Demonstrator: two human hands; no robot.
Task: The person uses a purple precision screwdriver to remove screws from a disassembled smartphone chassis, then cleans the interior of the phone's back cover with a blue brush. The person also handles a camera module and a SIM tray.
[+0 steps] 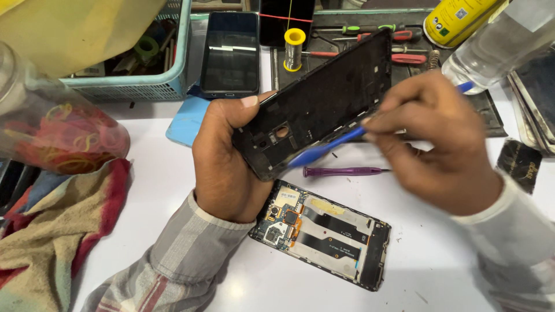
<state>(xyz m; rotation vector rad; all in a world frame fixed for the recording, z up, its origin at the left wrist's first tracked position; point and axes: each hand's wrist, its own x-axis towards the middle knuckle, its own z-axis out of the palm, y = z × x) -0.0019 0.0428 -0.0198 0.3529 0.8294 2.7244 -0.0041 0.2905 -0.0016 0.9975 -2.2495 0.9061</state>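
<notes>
The right hand (439,144) is motion-blurred, so its grip on the blue tool (324,149) is hard to read — the tool's back end sits behind the fingers. The yellow can (457,20), bottle (497,46) and basket (144,86) are cut off at the top edge. The towel (52,231) runs off the left — the left palm (225,167) hides the frame's (324,104) lower corner.

Two bare hands in shot, no gloves, no rings, no watch. The left hand (222,164) comes out of a long grey sleeve (185,254) crossed with a check of paler lines and some reddish stripes lower down; its cuff sits close at the wrist, a pale lining showing at the edge. The right hand (436,138) wears a lighter, whitish-grey sleeve (511,231), blurred here, cuff at the wrist. Left thumbnail (250,101) is short and plain.
</notes>
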